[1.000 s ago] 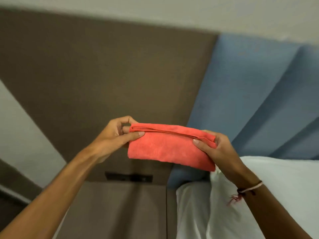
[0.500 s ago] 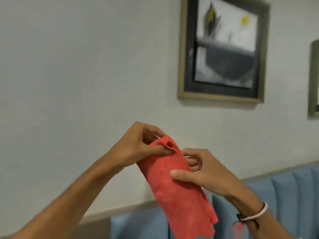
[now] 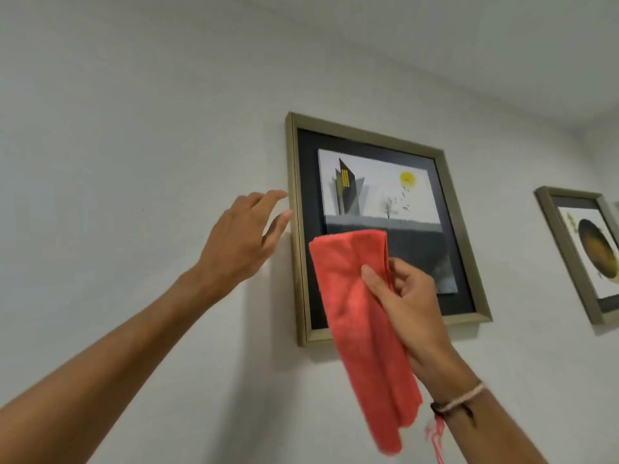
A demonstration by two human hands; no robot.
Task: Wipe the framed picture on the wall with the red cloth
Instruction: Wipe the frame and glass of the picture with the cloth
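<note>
A framed picture with a dull gold frame and dark mat hangs on the pale wall, showing a dark building, a yellow sun and a tree. My right hand grips the red cloth in front of the picture's lower left part; the cloth's top fold lies over the glass and the rest hangs down past the frame's bottom edge. My left hand is open with fingers spread, its fingertips at the frame's left edge. Whether they touch the frame I cannot tell.
A second framed picture with a round yellow-brown shape hangs to the right, partly cut off by the view's edge. Bare pale wall spreads to the left and below. The ceiling line runs across the upper right.
The view swung up from the bed and headboard to the wall. My left hand let go of the cloth and reached to the frame's left edge. My right hand raised the cloth onto the picture.
</note>
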